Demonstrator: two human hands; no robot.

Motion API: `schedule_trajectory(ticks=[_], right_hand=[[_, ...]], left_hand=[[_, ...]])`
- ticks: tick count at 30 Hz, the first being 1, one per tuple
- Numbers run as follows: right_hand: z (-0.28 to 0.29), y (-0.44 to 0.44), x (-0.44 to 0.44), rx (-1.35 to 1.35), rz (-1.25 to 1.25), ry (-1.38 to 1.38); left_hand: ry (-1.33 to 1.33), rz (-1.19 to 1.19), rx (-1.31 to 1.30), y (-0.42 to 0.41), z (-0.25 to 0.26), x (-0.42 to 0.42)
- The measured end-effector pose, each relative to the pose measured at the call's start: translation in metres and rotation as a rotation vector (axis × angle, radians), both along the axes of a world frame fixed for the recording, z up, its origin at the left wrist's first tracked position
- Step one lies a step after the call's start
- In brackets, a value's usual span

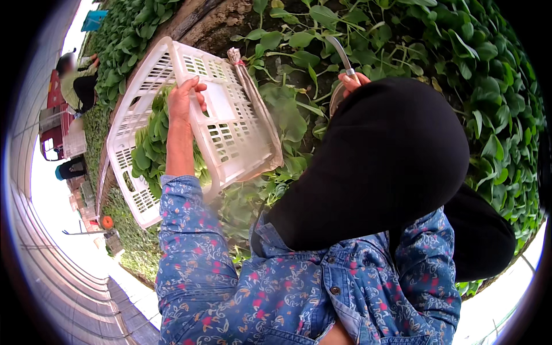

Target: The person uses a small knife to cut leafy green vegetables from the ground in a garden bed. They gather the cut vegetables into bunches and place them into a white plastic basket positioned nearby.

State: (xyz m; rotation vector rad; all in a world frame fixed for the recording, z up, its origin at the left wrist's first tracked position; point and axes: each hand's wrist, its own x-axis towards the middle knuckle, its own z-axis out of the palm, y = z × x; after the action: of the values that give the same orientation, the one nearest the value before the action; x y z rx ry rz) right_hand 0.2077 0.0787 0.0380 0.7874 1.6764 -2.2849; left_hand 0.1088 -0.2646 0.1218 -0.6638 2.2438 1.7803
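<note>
My left hand (183,103) grips the upper rim of a white plastic crate (222,148) with slotted walls. The crate is tilted, and leafy greens (148,151) lie inside, partly behind my forearm. Along its outer side runs a bundle of thin pale strips or stalks (246,79) with a red tie near one end. Beyond my knee, my right hand (353,83) holds a sickle by its wooden handle; the curved metal blade (339,49) points away over the plants. Beside that hand is a pale, rounded object (337,100), mostly hidden by the knee.
Low leafy plants (302,56) grow sparsely ahead, with a denser stand (496,108) at right. My black-clad knee (388,164) fills the middle. At far left are another person (77,84), a blue container (93,20) and a red vehicle or machine (54,125).
</note>
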Motion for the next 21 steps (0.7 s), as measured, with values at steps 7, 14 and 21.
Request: schedule_trajectory(ticks=[7,14,21], right_hand=[[-0.04,0.03,0.0,-0.157,-0.077,0.019],[-0.068,0.078,0.004,-0.311,-0.072,0.025],[-0.086,0.086,0.002,-0.317,-0.156,-0.055]], left_hand=[[0.061,-0.112,0.495,-0.039,-0.019,-0.013],[-0.135,0.042,0.368,0.004,0.006,0.019],[-0.149,0.111,0.314,0.064,0.028,-0.01]])
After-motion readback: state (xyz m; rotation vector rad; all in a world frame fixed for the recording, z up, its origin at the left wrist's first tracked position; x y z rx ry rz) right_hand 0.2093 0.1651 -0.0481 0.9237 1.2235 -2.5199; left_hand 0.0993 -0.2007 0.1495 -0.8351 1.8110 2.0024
